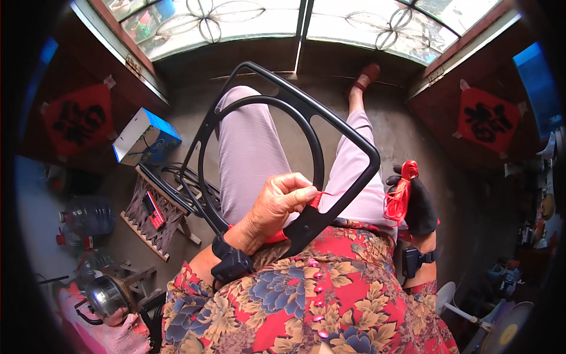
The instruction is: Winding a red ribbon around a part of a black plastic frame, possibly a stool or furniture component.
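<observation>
A black frame (308, 227), with a round ring inside a rounded angular outer bar, rests across my lap and thighs. My left hand (280, 203) is on its near side, thumb and forefinger pinched at red cord (316, 200) wound around the ring, with a short end sticking out. More red wrapping shows under that wrist. My right hand (421, 203), in a black glove, is off to the right beside my thigh, apart from the frame. It is closed on a looped bundle of red cord (399, 197). Whether a strand joins bundle and frame cannot be seen.
To the left stands a low strap-woven stool (168, 227) with a red phone (154, 211) and black curved frames (188, 183) on it. A blue-and-white box (147, 141) is behind it. Clear plastic jugs (88, 215) and a metal kettle (107, 300) are farther left. Glass doors (247, 23) stand ahead.
</observation>
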`<state>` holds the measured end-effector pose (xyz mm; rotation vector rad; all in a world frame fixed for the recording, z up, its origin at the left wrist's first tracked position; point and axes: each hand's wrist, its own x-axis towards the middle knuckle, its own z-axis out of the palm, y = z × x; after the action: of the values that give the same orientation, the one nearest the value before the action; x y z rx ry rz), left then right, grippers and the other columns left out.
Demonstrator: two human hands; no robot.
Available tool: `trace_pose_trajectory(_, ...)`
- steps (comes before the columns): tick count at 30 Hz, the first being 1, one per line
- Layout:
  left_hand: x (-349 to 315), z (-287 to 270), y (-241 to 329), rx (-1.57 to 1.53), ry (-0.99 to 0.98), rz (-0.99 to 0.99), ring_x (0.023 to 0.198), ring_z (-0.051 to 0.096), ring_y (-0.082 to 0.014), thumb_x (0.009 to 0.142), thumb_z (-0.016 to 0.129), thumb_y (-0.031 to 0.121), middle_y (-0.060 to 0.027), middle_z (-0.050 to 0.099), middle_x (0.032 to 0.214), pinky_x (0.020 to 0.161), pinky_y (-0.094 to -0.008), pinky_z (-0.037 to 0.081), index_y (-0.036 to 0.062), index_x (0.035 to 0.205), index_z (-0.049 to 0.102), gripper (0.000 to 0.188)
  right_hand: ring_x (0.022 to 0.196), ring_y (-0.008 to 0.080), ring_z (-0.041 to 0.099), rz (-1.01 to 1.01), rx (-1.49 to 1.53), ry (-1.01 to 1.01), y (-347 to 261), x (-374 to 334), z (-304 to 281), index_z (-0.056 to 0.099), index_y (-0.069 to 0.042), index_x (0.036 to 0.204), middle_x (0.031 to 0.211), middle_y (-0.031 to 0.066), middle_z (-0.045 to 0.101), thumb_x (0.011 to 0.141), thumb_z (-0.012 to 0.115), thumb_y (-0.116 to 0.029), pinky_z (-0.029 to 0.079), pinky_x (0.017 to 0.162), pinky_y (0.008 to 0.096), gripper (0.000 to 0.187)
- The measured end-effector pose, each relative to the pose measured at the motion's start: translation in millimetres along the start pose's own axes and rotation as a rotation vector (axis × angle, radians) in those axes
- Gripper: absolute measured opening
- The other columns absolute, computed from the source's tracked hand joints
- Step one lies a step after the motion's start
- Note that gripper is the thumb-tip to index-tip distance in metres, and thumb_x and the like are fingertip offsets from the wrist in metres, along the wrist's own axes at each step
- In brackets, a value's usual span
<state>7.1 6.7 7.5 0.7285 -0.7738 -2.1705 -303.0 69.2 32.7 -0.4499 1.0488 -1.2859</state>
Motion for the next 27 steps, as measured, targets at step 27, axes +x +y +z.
trace_pose_trajectory(27, 20, 14, -2, 0.071, 0.181, -0.142, 0.066, 0.062, -0.008, 0.089, 0.058, 0.011, -0.0013, 0.062, 0.074, 0.06, -0.0206, 0.052, 0.0058, 0.089, 0.055, 0.006, 0.088, 0.0095, 0.057, 0.049, -0.517, -0.435, 35, 57, 44, 0.057, -0.001, 0.119, 0.099, 0.0029, 0.063, 0.088, 0.061, -0.013, 0.046, 0.081, 0.0254, 0.033)
